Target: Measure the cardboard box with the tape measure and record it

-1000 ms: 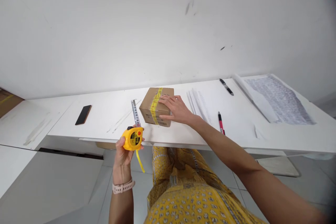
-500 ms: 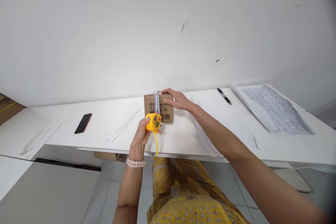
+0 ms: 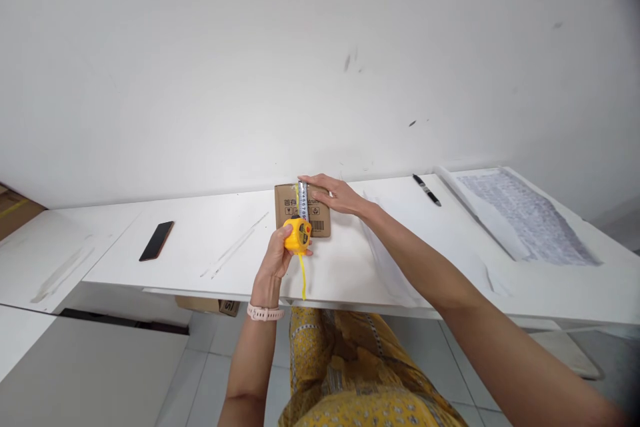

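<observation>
A small brown cardboard box [image 3: 319, 215] with printed symbols and a barcode lies on the white table. My left hand [image 3: 277, 250] is closed around a yellow tape measure [image 3: 297, 235] at the box's near edge, its yellow wrist strap hanging down. From its case the metal blade [image 3: 303, 199] runs out across the box's top to the far edge, numbers facing up. My right hand [image 3: 336, 193] grips the box's far right part. Its fingertips are at the blade's far end, and its thumb lies on the printed face beside the blade.
A phone [image 3: 157, 241] lies on the table [image 3: 235, 227] to the left. On the right are a black pen [image 3: 427, 190], blank white paper [image 3: 415, 240] and handwritten sheets [image 3: 525, 217]. A wall [image 3: 300, 67] rises behind the table. Another carton [image 3: 203, 305] sits below the table's front edge.
My left hand and the tape measure have shifted slightly right, the blade sliding right across the box. My right fingertips now reach farther left, over the blade's far end.
</observation>
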The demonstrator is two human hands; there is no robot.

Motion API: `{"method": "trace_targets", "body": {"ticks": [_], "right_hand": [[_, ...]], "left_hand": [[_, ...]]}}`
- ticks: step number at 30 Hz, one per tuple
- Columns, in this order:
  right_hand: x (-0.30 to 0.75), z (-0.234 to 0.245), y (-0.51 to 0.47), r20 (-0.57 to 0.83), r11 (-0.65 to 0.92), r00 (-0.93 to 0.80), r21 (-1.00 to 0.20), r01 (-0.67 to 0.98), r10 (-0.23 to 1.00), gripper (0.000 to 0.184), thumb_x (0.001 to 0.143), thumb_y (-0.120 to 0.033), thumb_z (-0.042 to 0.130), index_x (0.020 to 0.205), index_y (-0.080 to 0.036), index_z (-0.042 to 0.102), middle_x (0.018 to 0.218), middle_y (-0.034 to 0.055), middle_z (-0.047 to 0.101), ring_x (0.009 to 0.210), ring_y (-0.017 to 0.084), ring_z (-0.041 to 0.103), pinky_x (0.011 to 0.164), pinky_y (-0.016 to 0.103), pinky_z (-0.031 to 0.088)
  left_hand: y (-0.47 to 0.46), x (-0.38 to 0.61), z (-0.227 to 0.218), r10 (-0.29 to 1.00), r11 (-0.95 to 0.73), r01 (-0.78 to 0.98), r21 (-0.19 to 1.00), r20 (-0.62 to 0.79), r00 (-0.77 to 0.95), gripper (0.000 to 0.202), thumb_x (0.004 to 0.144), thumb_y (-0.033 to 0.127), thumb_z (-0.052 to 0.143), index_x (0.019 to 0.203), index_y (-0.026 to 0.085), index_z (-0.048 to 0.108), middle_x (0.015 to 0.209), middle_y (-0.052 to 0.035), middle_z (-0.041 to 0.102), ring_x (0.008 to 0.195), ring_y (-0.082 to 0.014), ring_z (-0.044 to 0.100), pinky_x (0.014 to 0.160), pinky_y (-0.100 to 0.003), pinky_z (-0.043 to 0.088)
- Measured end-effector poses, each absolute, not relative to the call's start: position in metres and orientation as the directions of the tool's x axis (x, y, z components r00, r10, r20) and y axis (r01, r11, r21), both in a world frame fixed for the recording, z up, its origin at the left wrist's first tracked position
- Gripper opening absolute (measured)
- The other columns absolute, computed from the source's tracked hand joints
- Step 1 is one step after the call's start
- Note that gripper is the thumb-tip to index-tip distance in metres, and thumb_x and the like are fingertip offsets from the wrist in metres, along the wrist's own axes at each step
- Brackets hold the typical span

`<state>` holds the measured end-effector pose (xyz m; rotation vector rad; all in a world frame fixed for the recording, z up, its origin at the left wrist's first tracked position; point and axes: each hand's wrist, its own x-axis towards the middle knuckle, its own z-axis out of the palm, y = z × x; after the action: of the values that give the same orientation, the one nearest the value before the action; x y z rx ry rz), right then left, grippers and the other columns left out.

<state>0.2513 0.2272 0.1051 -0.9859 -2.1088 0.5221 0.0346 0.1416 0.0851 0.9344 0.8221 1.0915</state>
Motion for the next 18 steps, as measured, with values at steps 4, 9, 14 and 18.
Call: {"method": "trace_targets", "body": {"ticks": [4, 9, 14, 18], "right_hand": [[0.251, 0.105, 0.232, 0.439, 0.620, -0.443, -0.621, 0.480, 0.782, 0.044, 0.100, -0.038, 0.042, 0.141, -0.039, 0.056, 0.128, 0.0043, 0.062, 0.114, 0.024, 0.062, 0.099, 0.044, 0.052], [0.252, 0.106, 0.238, 0.431, 0.593, -0.416, -0.668, 0.449, 0.801, 0.043, 0.099, -0.037, 0.045, 0.140, -0.036, 0.058, 0.127, 0.0052, 0.062, 0.115, 0.026, 0.061, 0.100, 0.047, 0.051], [0.253, 0.103, 0.242, 0.443, 0.600, -0.412, -0.672, 0.435, 0.796, 0.041, 0.098, -0.035, 0.047, 0.137, -0.035, 0.061, 0.125, 0.0052, 0.063, 0.113, 0.025, 0.062, 0.100, 0.048, 0.051], [0.253, 0.102, 0.241, 0.454, 0.604, -0.402, -0.653, 0.457, 0.795, 0.041, 0.098, -0.035, 0.046, 0.137, -0.037, 0.060, 0.122, 0.0051, 0.064, 0.110, 0.026, 0.062, 0.097, 0.048, 0.053]], "left_hand": [[0.136, 0.038, 0.082, 0.966, 0.172, -0.341, 0.924, -0.090, 0.244, 0.055, 0.065, 0.055, 0.081, 0.096, 0.011, 0.070, 0.086, -0.0112, 0.072, 0.068, -0.0213, 0.067, 0.053, -0.033, 0.059], [0.118, 0.038, 0.058, 0.961, 0.171, -0.319, 0.932, -0.087, 0.261, 0.058, 0.063, 0.051, 0.085, 0.103, 0.012, 0.069, 0.096, -0.0102, 0.070, 0.076, -0.0196, 0.065, 0.063, -0.034, 0.061], [0.110, 0.027, 0.028, 0.958, 0.186, -0.336, 0.924, -0.095, 0.270, 0.070, 0.059, 0.049, 0.088, 0.116, 0.016, 0.065, 0.101, -0.0081, 0.068, 0.079, -0.0196, 0.064, 0.065, -0.036, 0.061], [0.113, 0.020, 0.019, 0.957, 0.149, -0.298, 0.943, -0.061, 0.285, 0.072, 0.060, 0.047, 0.089, 0.120, 0.017, 0.064, 0.103, -0.0082, 0.067, 0.085, -0.0208, 0.063, 0.065, -0.036, 0.063]]}}
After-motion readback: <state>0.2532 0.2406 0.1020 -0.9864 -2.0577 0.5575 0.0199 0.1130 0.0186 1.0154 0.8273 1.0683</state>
